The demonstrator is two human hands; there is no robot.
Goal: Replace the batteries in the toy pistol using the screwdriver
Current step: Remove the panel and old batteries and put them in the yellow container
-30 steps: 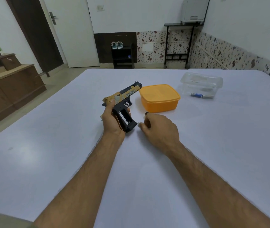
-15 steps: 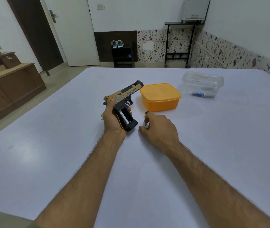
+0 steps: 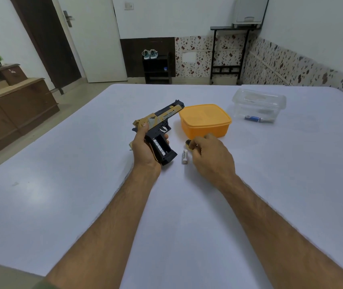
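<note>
White table [image 3: 62, 205] | left hand [image 3: 145, 147] grips toy pistol [image 3: 160, 124] | right hand [image 3: 210, 155] pinches small dark object [image 3: 188, 142] | battery [image 3: 184, 156] lettering unreadable

An orange tub [image 3: 205, 122] sits near a clear lidded box [image 3: 258, 101] on the white table [image 3: 62, 195].

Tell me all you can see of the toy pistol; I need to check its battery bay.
The toy pistol looks plastic, with a gold, patterned slide over a dark frame and grip. The left hand grips it above the white table, muzzle pointing away towards the orange box. Its grip compartment is uncovered, showing metal contacts; no battery is visible inside.
</note>
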